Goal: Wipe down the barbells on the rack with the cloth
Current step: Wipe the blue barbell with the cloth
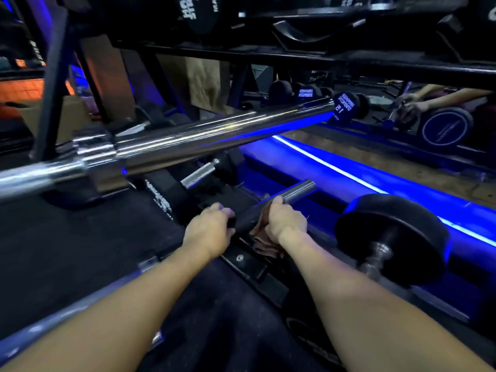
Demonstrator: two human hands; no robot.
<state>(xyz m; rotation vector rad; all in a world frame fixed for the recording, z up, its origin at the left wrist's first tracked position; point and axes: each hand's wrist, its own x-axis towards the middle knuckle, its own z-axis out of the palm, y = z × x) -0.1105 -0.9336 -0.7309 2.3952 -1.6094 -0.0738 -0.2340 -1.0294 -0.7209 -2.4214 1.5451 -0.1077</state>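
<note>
Right hand [285, 221] held a narrow grip around the low bar [281, 201], pinching the cloth [264, 244] against it; the cloth hung below the bar. Left hand [210, 230] curled round the same bar just beside it. A dumbbell [389, 234] lay right of the bar; a chrome barbell [201, 138] crossed above.

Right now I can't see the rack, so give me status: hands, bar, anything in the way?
Left hand grips the low bar. Right hand holds cloth against it. Dumbbell close on the right, not touching.
</note>
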